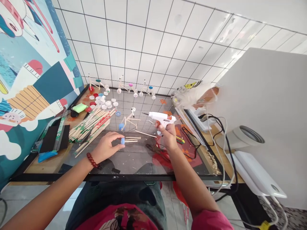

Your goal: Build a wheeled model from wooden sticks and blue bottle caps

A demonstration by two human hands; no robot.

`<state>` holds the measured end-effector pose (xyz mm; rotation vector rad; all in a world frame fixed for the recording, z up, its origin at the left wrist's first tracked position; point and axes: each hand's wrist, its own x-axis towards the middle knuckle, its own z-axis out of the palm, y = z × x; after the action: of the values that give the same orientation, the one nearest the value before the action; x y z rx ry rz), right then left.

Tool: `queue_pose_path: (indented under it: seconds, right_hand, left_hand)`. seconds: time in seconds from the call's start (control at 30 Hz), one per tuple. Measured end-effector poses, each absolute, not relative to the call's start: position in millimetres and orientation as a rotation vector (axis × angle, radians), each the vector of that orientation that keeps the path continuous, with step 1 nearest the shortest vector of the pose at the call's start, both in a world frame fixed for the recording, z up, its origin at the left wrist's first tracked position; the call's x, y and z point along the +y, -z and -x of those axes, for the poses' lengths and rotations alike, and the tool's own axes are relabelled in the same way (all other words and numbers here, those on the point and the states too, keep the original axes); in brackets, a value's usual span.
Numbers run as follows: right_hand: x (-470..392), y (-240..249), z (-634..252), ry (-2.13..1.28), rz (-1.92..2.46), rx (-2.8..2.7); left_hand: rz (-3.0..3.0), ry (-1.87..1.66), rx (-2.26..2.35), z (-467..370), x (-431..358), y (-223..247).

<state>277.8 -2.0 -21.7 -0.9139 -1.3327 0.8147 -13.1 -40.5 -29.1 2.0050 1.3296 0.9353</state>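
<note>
Between the thumb and fingers of my left hand (109, 144) is a small blue bottle cap (122, 141), pinched upright on its edge. My right hand (167, 135) grips a white glue gun (161, 117), its dark nozzle pointing left, above the glass tabletop. Short wooden sticks (133, 139) lie just right of the cap. Beyond them stands a partly built stick bicycle (129, 123) with a blue cap at its near end and a white one at its far end. A single stick (145, 134) rests below the glue gun.
Three stick bicycles with cap wheels (127, 88) stand along the back wall. Loose bottle caps (104, 103) and a pile of wooden sticks (92, 124) lie at left. Dark pliers (155, 149) sit near my right wrist. Cables and a power strip (198, 118) occupy the right side.
</note>
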Motion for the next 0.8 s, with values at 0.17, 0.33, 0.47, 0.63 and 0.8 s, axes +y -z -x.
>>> queue_pose_path:
  seconds: [0.17,0.33,0.47,0.63,0.8]
  right_hand:
    - [-2.6,23.6,-276.5,-0.869,0.902,-1.334]
    - [-4.0,22.4,-275.0,-0.873,0.911,-1.379]
    - [-5.5,21.9,-272.8,-0.922,0.901,-1.327]
    - [-6.4,20.4,-273.8,-1.026,0.938,-1.19]
    - [-3.9,15.4,-274.5,-1.013,0.883,-1.111]
  left_hand:
    - [-1.978,-0.942,1.356,15.6,-40.2,32.6]
    - [-1.935,-0.975,1.409,12.6,-45.1,32.0]
    - [-1.757,-1.066,1.341,9.6,-47.2,30.1]
    - [-1.19,-1.252,0.958,14.0,-41.5,17.7]
    - [-0.685,-1.18,0.71,15.7,-34.0,2.0]
